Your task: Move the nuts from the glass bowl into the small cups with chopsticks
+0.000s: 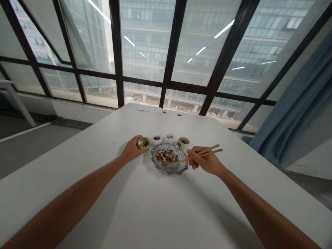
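Note:
My left hand (131,149) is wrapped round a small greenish cup (143,142) with some nuts or seeds inside. In my right hand (206,160) is a pair of chopsticks (178,162), their tips low over a clear scalloped glass plate (183,168). A heap of mixed nuts and seeds (166,156) lies on that plate. Behind it stand two small white bowls, the left bowl (156,138) holding dark pieces and the right bowl (169,137) holding lighter ones. A second greenish cup (183,143) with dark marks stands at the plate's right; its contents are unclear.
All this stands on a white table (145,207). Papers (144,108) lie at its far edge, near a round hole (179,115) in the top. Large dark-framed windows rise beyond, and a blue curtain (293,103) hangs at the right.

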Tool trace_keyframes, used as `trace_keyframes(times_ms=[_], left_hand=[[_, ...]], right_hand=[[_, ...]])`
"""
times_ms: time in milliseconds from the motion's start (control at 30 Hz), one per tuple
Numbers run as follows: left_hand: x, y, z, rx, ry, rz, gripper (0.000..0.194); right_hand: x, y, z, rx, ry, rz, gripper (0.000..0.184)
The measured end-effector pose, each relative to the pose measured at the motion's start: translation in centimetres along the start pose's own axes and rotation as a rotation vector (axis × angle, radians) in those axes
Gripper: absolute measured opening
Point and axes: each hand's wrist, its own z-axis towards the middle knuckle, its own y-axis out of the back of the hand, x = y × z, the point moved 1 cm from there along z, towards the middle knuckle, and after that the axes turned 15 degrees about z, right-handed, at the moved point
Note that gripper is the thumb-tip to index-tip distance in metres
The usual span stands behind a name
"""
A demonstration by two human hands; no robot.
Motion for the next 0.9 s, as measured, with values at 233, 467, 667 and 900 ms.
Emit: trace_keyframes(times_ms=[233,467,667,900], left_hand=[[-0.2,0.2,0.0,0.029,0.045,-0.004,0.067],[0.0,0.1,0.2,0.044,0.064,0.002,0.067],[-0.1,0.2,0.2,0.032,0.065,0.006,0.066],[-0.1,0.1,0.3,0.045,0.073,0.006,0.067]], right_hand=[[-2.0,0.2,1.5,-0.149,0.092,-0.008,0.06],[-0.6,1.0,0.8,-0.143,0.071,-0.035,0.06],[-0.6,0.0,0.5,-0.086,0.11,-0.081,0.056],[-0.1,0.3,0.0,0.017,0.173,-0.239,0.049]])
